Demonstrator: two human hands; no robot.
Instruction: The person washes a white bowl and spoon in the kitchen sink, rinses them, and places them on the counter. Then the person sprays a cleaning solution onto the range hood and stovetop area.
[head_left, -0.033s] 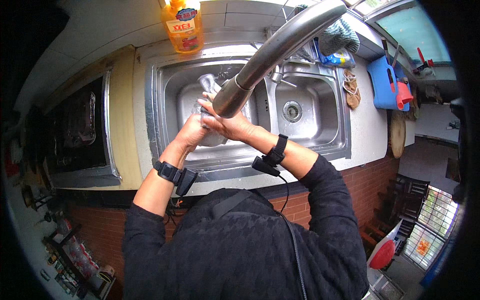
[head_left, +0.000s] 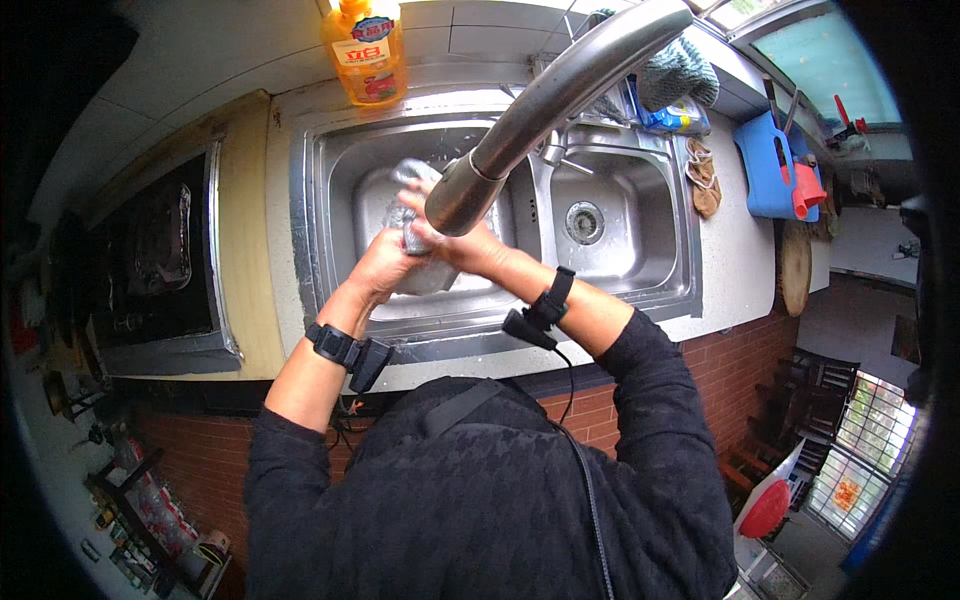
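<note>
Left hand (head_left: 384, 264) wraps the near end of a shiny glass-like thing (head_left: 410, 232) over the left basin (head_left: 345, 215)

The left hand's fingers are curled shut around the thing's lower end. The right hand (head_left: 472, 248) lies against its right side, fingers loosely spread and blurred; whether they grip cannot be told, since the tap (head_left: 560, 110) covers part of that hand.

The thing is clear-grey and looks longer than wide. Its long axis runs roughly away from the person, with one end near the left hand and the far, bright end pointing toward the back wall of the basin. Blur and fingers hide its exact shape, and no lettering can be made out on it.

Behind the sink stands an orange-yellow bottle (head_left: 382, 88), upright. Its front label (head_left: 362, 52) carries bold red characters on a pale ground, with a smaller printed blue patch above. A blue-and-yellow packet (head_left: 682, 116) beyond the right basin (head_left: 625, 195) also has printing, too small to read.
</note>
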